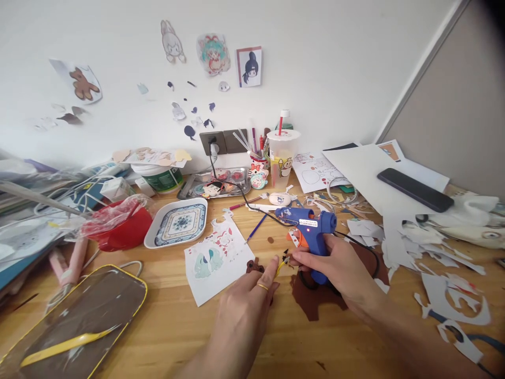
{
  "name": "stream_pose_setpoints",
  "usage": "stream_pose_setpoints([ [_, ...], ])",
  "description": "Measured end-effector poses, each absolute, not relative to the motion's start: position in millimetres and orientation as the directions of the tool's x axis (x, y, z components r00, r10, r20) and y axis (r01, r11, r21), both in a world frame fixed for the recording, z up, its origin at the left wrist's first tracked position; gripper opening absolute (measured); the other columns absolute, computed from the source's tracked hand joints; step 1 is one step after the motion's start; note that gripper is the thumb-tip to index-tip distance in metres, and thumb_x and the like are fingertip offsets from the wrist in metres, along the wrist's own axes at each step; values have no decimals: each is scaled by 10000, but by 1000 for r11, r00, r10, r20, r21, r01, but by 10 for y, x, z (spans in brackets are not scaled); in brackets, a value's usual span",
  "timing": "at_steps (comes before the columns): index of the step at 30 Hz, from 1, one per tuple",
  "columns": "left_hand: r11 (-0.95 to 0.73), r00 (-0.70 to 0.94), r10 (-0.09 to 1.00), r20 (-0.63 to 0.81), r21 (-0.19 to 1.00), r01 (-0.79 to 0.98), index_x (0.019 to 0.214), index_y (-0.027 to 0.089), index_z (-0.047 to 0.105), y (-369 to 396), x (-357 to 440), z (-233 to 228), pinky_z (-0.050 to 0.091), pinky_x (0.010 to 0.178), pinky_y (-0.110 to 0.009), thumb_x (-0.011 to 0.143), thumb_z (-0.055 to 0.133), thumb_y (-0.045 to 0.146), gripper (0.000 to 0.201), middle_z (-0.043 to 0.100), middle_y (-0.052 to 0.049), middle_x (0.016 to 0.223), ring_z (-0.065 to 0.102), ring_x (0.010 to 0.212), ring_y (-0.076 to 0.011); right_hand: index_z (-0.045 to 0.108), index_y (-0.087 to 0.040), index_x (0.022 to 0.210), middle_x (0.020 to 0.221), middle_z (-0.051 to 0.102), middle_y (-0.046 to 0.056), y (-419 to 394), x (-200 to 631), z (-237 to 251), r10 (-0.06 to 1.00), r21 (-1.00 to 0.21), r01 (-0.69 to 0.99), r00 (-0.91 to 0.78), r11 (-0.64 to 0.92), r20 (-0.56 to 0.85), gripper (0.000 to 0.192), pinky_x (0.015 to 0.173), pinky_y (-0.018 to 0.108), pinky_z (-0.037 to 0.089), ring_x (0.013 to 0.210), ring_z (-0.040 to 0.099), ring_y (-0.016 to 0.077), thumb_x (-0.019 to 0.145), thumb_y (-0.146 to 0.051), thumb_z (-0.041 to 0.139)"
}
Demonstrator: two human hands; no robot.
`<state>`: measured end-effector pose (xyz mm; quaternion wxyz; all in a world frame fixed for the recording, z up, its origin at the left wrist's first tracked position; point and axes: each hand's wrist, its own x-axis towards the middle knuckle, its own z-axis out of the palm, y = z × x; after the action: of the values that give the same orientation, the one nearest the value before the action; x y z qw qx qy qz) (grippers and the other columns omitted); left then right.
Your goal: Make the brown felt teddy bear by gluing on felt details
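My right hand (343,266) wraps the handle of a blue glue gun (305,223), thumb in front and a finger passing behind. The gun has an orange trigger and a small lit light, and its front end points left. Low over the wooden table, my left hand (246,300) has its index finger stretched and the others curled in, with a small yellow piece (281,266) at the fingertips. Tiny black bits (284,257) lie between both hands. A dark brown cutout (254,266) shows partly behind my left hand. Brown sheet material (310,305) lies below the gun.
A printed sheet (221,258) and a patterned square dish (179,223) lie left. Farther left are a red container (126,223) and a tray (79,326) with yellow tweezers (71,345). Behind stands a drink cup (282,158). Paper scraps (366,231) and a phone (414,188) lie right.
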<state>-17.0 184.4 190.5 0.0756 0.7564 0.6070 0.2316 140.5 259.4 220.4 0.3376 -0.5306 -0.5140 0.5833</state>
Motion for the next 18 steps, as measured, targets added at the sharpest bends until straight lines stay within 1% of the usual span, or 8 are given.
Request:
stream_pose_setpoints([
  [3,-248,148,959,242,459,853,1226,124,465,1846,-172,1924,484,651,-273,872,331,224,391,633,-78,711,583,675,-164,575,-174,738,718,674,22,2598,1409,2199,939,-957,181,-222,-225,-263,200,571,225,476,687,639,171,649,-321,677],
  [6,-225,122,969,213,573,788,1216,121,478,1852,-176,1945,474,709,-287,867,359,257,393,647,-82,744,593,729,-172,590,-170,729,702,658,17,2592,1414,2194,952,-956,239,-211,-172,-224,199,515,225,444,645,621,167,658,-344,658],
  [8,-193,95,978,184,645,740,1212,121,482,1855,-174,1956,465,734,-291,864,373,267,393,650,-72,726,592,724,-166,597,-172,721,677,644,7,2586,1413,2186,961,-951,272,-189,-147,-203,195,484,224,420,609,604,160,661,-350,649],
  [10,-159,74,986,151,690,707,1210,129,484,1855,-168,1964,456,754,-296,863,379,276,392,651,-58,702,588,713,-161,597,-175,717,659,638,-2,2580,1407,2178,966,-951,276,-173,-141,-194,192,473,223,407,586,593,153,655,-348,652],
  [14,-129,61,991,120,722,680,1206,128,490,1848,-157,1966,444,771,-308,862,377,279,392,652,-49,674,588,719,-167,592,-176,715,640,637,-9,2574,1392,2178,966,-955,252,-162,-157,-202,194,469,218,403,575,593,148,642,-339,668],
  [18,-124,52,991,120,727,675,1181,117,516,1838,-154,1948,446,762,-298,864,372,271,381,644,-48,650,589,680,-156,599,-179,717,674,664,3,2571,1387,2200,963,-951,259,-165,-167,-214,184,537,221,443,645,619,160,644,-331,673],
])
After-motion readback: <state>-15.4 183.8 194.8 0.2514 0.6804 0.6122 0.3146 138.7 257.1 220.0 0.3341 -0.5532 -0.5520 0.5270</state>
